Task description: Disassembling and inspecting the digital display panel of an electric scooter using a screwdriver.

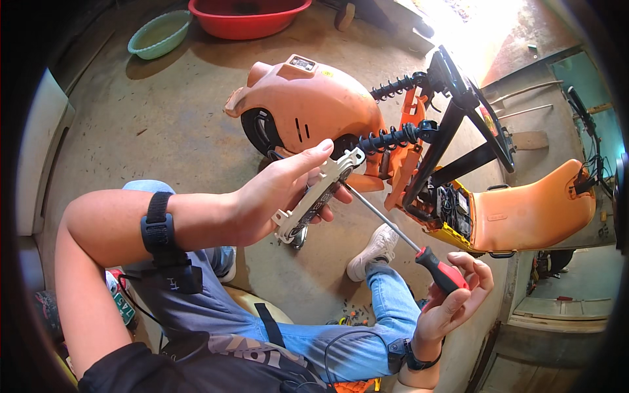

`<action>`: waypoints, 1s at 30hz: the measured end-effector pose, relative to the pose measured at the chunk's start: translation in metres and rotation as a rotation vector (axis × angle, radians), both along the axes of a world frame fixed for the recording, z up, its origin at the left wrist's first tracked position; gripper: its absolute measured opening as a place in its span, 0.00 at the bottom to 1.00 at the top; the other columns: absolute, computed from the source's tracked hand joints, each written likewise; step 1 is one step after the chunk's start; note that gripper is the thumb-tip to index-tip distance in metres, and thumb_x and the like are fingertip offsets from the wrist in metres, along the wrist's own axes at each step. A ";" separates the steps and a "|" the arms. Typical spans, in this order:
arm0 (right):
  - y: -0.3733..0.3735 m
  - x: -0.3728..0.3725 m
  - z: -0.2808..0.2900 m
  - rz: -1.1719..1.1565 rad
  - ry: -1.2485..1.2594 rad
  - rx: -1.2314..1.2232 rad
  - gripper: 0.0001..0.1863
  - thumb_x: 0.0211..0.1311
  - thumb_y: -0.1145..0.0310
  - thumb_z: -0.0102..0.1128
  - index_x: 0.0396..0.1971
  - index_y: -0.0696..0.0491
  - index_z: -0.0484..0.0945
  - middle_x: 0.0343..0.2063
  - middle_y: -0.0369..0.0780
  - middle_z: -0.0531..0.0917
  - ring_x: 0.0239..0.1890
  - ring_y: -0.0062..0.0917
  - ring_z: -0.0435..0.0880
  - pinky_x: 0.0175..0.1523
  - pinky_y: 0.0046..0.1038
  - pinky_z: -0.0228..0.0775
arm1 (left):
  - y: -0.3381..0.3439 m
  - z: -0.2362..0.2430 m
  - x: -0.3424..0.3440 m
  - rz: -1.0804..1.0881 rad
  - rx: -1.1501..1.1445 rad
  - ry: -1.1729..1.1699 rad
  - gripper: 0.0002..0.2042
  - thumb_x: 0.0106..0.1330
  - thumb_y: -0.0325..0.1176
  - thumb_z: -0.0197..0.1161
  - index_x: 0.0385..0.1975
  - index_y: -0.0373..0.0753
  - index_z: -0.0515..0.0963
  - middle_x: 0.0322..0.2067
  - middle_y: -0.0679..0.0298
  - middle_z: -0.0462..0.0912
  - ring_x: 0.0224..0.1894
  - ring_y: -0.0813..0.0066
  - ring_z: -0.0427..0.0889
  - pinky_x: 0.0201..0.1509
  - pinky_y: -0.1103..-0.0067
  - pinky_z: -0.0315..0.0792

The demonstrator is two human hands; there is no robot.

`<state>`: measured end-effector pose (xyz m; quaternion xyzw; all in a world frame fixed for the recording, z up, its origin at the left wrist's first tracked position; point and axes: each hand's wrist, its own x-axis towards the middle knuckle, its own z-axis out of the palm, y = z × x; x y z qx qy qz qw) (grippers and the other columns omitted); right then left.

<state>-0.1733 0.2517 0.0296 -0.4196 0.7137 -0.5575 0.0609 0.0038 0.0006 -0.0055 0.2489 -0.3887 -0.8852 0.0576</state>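
My left hand (282, 183) grips a small off-white housing (321, 187) with dark inner parts, held tilted in front of the scooter. A long screwdriver with a red and black handle (440, 268) reaches up-left to the housing, its tip at the housing's inner side and partly hidden. My right hand (452, 298) has its fingers around the handle's end. Beyond them lies an orange scooter body (308, 105) with a dark wheel, black coil shock absorbers (393, 137), a black tubular frame and an opened compartment (445, 209) full of dark components and wires.
A red basin (249, 29) and pale green basin (157, 39) sit at the back. An orange seat-like panel (524, 216) extends right. A white cabinet (46, 144) stands left. My legs and white shoe (367, 255) are below, near scattered small parts (354, 314) on the floor.
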 end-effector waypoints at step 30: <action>-0.003 -0.004 -0.002 -0.063 0.009 -0.048 0.32 0.71 0.44 0.54 0.61 0.53 0.61 0.57 0.51 0.71 0.33 0.22 0.74 0.38 0.21 0.72 | 0.002 -0.006 -0.003 0.006 0.069 0.008 0.32 0.74 0.64 0.40 0.63 0.45 0.70 0.47 0.61 0.82 0.38 0.77 0.82 0.40 0.81 0.77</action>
